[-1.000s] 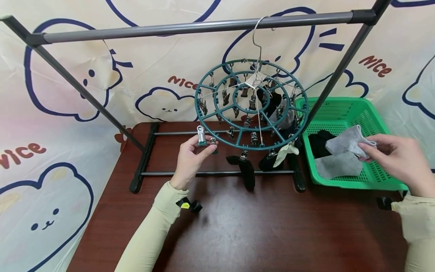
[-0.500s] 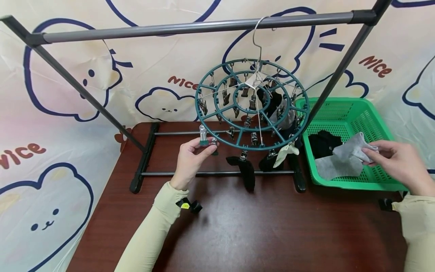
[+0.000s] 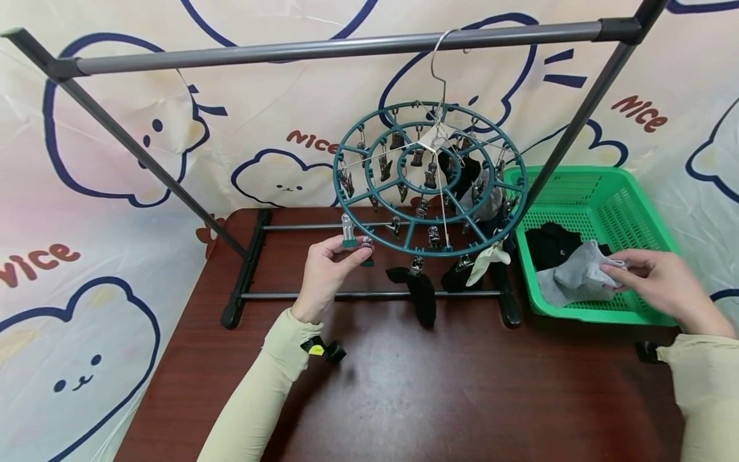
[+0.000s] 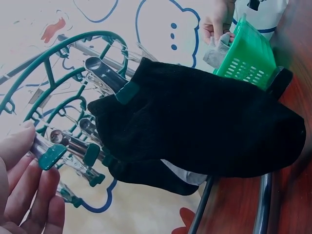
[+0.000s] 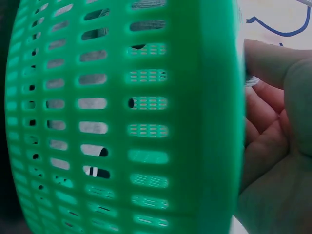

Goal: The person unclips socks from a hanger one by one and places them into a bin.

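A teal round clip hanger (image 3: 404, 249) hangs by its metal hook from the rack's top bar. My left hand (image 3: 323, 276) is at its front left edge, pinching a metal clip (image 4: 48, 153) with green tips between thumb and fingers. Over the green basket (image 3: 612, 315), my right hand (image 3: 664, 282) pinches a light grey sock (image 3: 583, 266) by one end; the rest droops into the basket. The basket wall hides that sock in the right wrist view. A black sock (image 4: 195, 122) hangs from another clip, close to my left hand.
Black cloth (image 3: 551, 244) lies inside the basket, beside grey cloth. More socks, black, grey and a pale one (image 3: 489, 262), hang on the hanger's right side. The dark rack bar (image 3: 260, 56) crosses above, its foot (image 3: 233, 308) resting on the brown table (image 3: 404, 391).
My right hand has first moved slightly right, then left and lower, bringing the grey sock down into the basket. The left hand keeps its hold on the clip and has hardly moved.
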`<state>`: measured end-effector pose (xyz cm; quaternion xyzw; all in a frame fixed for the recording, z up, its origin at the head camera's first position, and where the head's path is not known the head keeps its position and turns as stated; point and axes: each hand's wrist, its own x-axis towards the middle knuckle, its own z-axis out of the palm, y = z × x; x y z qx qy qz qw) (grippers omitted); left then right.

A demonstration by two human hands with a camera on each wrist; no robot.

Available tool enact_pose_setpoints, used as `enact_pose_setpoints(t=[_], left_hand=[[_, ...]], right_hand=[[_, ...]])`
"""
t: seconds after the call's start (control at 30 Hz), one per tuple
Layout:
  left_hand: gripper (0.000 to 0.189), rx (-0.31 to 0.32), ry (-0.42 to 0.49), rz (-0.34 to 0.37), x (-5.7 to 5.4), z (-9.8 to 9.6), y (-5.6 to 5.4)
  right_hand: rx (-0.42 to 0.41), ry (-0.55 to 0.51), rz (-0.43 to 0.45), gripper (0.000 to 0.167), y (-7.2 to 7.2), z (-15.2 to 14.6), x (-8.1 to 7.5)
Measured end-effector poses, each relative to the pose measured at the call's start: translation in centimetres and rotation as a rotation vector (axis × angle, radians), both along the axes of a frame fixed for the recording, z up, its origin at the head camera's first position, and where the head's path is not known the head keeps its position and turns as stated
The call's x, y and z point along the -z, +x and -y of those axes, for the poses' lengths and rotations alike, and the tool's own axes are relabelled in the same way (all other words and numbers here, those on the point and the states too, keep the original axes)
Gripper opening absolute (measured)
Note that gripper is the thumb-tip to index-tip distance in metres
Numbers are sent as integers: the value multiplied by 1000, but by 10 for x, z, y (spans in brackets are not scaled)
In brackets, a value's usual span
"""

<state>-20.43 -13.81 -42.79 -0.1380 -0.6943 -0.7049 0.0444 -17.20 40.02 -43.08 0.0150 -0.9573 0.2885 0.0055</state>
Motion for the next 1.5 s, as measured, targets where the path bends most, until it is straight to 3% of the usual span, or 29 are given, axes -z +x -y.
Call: enact_pose_setpoints(t=[0.33, 0.5, 0.73, 0.97, 1.23, 1.5], left_hand=[[30, -20, 8, 12, -1, 1, 1], [24, -32, 13, 28, -1, 1, 0], [31, -33, 17, 50, 0, 2, -2], [36, -33, 41, 76, -2, 0, -1], [22, -16, 96, 142, -5, -1, 0], [38, 0, 150, 142, -5, -1, -1]], right_hand=[[-10, 53, 32, 33, -3, -7, 10], [-13, 116, 9, 34, -3, -13, 14], [32, 192, -39, 29, -3, -19, 19], [30, 224, -2, 29, -6, -26, 26], [30, 235, 61, 30, -9, -28, 28], [40, 250, 119, 34, -9, -27, 26]])
